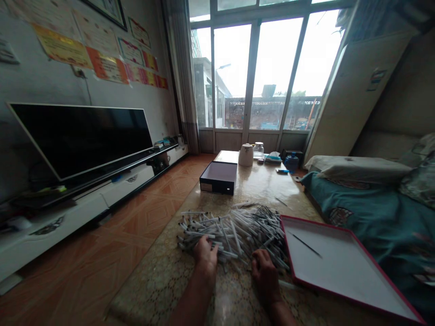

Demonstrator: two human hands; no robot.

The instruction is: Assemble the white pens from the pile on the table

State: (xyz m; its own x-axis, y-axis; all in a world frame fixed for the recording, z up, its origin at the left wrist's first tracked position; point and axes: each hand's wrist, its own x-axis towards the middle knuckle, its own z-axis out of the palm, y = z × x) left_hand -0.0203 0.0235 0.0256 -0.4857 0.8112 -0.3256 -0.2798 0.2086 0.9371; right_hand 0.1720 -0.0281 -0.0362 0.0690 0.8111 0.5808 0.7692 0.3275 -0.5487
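Loosely curved, the bare left hand (205, 254) meets the near left edge of a tangled heap of slim white and dark plastic-looking tubes (235, 235) on the tan patterned tabletop (146, 276); whether it pinches one, I cannot tell. Each tube should prove light, stiff and slippery, best taken mid-length; lower layers lie buried. Rightward, the bare right hand (264, 268) curls inward, any hold hidden.

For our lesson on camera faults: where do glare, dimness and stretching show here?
Head view: glare whitens tall glass windows and the far end of the glossy patterned tabletop; head view: bare left hand and bare right hand look dim; head view: black flat television looks stretched.
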